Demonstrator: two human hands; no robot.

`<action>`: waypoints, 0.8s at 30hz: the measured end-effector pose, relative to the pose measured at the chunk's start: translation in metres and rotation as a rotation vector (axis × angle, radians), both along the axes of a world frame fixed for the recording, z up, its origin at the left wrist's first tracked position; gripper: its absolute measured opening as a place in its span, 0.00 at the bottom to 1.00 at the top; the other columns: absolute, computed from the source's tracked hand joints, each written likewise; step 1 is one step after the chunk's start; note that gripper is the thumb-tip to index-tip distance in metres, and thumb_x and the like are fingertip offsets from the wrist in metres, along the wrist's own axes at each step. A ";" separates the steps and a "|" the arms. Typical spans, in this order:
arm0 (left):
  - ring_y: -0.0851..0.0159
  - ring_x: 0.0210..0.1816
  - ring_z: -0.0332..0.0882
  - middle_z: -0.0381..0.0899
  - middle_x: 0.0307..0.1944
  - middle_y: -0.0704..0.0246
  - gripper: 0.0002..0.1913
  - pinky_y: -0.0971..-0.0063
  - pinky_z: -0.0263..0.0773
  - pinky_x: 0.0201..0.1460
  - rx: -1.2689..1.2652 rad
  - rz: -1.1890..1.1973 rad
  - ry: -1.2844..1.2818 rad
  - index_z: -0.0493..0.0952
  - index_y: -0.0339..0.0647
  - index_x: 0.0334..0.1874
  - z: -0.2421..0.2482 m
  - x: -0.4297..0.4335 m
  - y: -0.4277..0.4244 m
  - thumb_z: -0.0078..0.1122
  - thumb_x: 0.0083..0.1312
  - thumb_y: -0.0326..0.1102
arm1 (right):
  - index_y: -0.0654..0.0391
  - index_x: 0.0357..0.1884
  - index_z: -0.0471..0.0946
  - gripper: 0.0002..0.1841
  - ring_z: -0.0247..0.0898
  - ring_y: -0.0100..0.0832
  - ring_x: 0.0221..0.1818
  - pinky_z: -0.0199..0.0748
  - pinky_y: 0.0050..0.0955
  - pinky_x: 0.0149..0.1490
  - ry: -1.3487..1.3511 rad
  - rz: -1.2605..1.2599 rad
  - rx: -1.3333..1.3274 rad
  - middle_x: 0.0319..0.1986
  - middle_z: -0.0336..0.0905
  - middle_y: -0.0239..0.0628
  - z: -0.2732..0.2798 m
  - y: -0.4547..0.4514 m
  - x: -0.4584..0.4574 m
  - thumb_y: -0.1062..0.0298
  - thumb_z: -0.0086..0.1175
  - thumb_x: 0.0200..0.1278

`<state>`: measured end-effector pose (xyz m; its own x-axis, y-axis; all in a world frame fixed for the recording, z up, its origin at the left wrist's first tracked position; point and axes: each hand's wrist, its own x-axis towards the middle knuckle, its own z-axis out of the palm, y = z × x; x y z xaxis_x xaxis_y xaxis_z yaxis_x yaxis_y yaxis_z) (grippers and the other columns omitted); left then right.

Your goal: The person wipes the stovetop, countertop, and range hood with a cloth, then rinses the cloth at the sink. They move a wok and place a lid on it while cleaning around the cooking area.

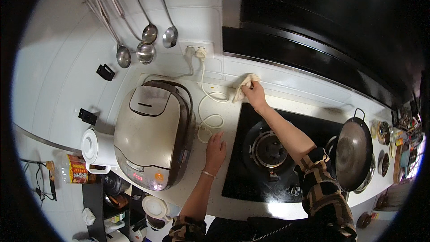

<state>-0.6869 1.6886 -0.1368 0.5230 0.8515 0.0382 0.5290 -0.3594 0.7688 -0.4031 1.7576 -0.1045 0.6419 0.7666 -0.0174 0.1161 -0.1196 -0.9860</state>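
My right hand [254, 94] grips a cream-coloured cloth [244, 86] against the foot of the tiled wall, behind the black gas hob [235, 174]. Lower and to the left, my left hand [216, 148] rests low over the light countertop [215, 191], fingers spread, with nothing seen in it. Its fingertips are near a coiled white power cord [215, 116], which runs up to a wall socket [209, 45]. To the left of the cord stands a beige and brown rice cooker [151, 124], lid down and its display lit.
A wok [352, 154] stands over the hob's right side. The range hood [302, 33] overhangs the back. Steel ladles [149, 33] hang on the left wall. A white lidded jug [97, 148] and a labelled plastic jar [75, 168] are beside the cooker, above dark shelves [97, 201].
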 end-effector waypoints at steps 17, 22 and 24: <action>0.49 0.68 0.71 0.75 0.64 0.56 0.18 0.59 0.69 0.73 0.234 -0.095 0.005 0.76 0.34 0.63 -0.030 0.018 0.009 0.56 0.72 0.23 | 0.58 0.38 0.84 0.18 0.78 0.51 0.44 0.77 0.48 0.52 -1.139 0.930 0.050 0.36 0.83 0.47 -0.067 0.193 -0.064 0.52 0.55 0.74; 0.49 0.67 0.71 0.75 0.62 0.56 0.19 0.58 0.69 0.72 0.219 -0.068 0.012 0.74 0.33 0.64 -0.026 0.011 0.012 0.55 0.71 0.22 | 0.59 0.36 0.83 0.10 0.76 0.52 0.42 0.76 0.47 0.51 -0.952 1.003 0.181 0.35 0.81 0.47 -0.069 0.121 -0.003 0.62 0.62 0.66; 0.48 0.67 0.71 0.75 0.61 0.55 0.20 0.58 0.69 0.71 0.206 -0.048 0.022 0.74 0.33 0.65 -0.021 0.004 0.012 0.55 0.71 0.22 | 0.59 0.36 0.83 0.07 0.77 0.52 0.43 0.77 0.47 0.51 -0.914 0.963 0.027 0.36 0.82 0.48 -0.053 0.079 0.015 0.66 0.62 0.63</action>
